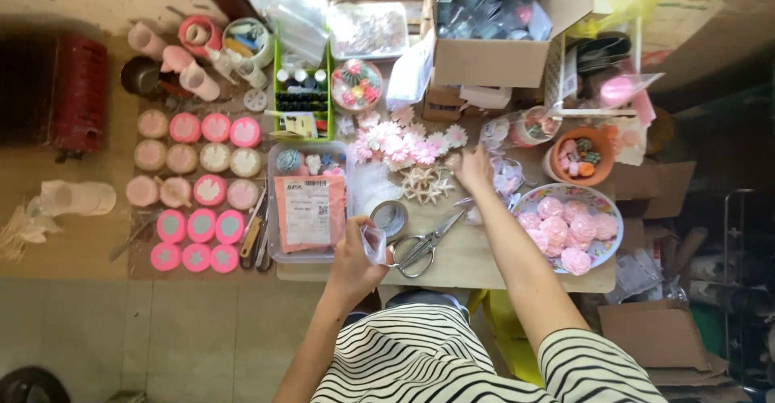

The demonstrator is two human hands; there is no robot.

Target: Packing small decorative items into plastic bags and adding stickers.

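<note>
A small clear bag (pixel 374 244) is pinched in the left hand (pixel 353 259) just left of the scissors (pixel 424 246) — beyond them, the right hand (pixel 475 169) is extended, fingers loosely curled on nothing visible, toward the pink-and-white flowers (pixel 401 145).

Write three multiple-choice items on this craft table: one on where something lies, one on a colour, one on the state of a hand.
1. Where do the scissors lie?
A. between the person's two arms, on the table
B. inside the cardboard box
C. on the floor

2. What colour is the bowl at the table's right end?
A. green
B. orange
C. black

3. What is the left hand doing?
A. resting flat and empty
B. gripping the scissors
C. holding a small clear bag

Answers:
1 A, the scissors rest on the wooden top just right of the left hand.
2 B, its rim and wall are orange, and small coloured pieces sit inside.
3 C, the fingers pinch a small transparent bag, while the right hand reaches toward the pink and white flowers.
</note>
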